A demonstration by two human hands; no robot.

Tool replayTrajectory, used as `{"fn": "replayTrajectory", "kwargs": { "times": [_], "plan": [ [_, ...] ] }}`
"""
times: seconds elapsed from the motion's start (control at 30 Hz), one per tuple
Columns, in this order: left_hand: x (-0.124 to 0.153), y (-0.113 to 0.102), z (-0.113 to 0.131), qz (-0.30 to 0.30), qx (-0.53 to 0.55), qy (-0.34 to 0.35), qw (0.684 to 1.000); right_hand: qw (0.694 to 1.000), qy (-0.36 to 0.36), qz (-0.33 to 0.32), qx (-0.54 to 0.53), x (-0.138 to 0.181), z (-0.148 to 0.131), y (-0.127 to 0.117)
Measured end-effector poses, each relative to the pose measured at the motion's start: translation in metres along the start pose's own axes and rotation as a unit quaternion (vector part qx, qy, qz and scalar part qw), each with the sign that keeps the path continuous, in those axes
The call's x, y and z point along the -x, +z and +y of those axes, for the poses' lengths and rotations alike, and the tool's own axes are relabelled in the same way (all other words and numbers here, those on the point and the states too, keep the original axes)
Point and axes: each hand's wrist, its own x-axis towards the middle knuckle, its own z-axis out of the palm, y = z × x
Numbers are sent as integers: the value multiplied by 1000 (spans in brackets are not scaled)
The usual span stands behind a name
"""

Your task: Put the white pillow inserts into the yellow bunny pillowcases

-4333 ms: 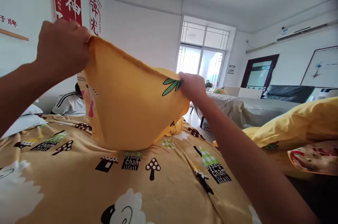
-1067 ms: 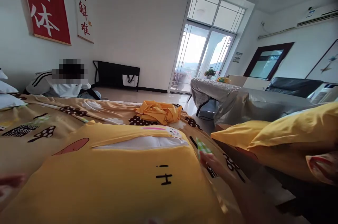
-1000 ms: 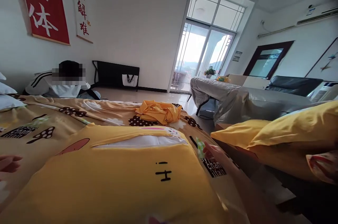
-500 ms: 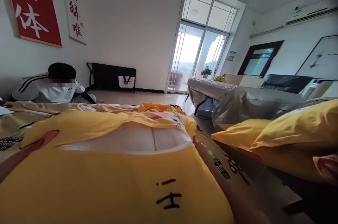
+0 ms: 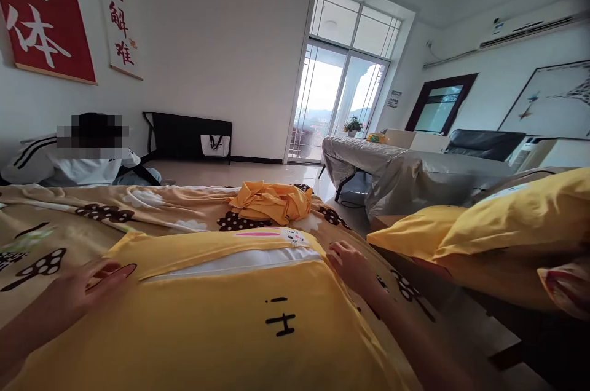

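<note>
A yellow pillow [image 5: 193, 323] with a black "Hi" print lies flat on the bed in front of me. Its pillowcase has a long slit near the far edge, with white filling [image 5: 244, 260] showing through. A rabbit face is printed by the far right corner. At the pillow's left edge, my left hand [image 5: 94, 283] is closed on the yellow cloth with bent fingers. My right hand [image 5: 348, 263] grips the far right corner beside the slit's end, its fingers curled. Beyond the pillow lies a crumpled yellow cloth [image 5: 274, 201].
A brown patterned bedspread [image 5: 161, 209] spreads beneath the pillow. More yellow pillows [image 5: 516, 225] are piled at the right. At the far left sits a person [image 5: 87, 160] in a white top. A plastic-covered table [image 5: 401, 163] stands behind, near the glass door [image 5: 341, 90].
The pillow has come down from a raised position and lies flatter, its slit narrower. The crumpled cloth and both of my hands show more fully. The view has shifted slightly.
</note>
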Motion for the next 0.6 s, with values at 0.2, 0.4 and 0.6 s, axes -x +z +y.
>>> {"fn": "replayTrajectory", "kwargs": {
  "times": [0.2,0.4,0.6],
  "plan": [
    [9,39,63,-147,52,182,971,970,-144,-106,-164,-2,-45,8],
    [-1,45,73,-167,-68,209,961,956,-199,-136,-168,-9,-59,20],
    [7,66,89,-142,-13,309,940,942,-197,-237,-129,-16,-81,41]
  ]
}}
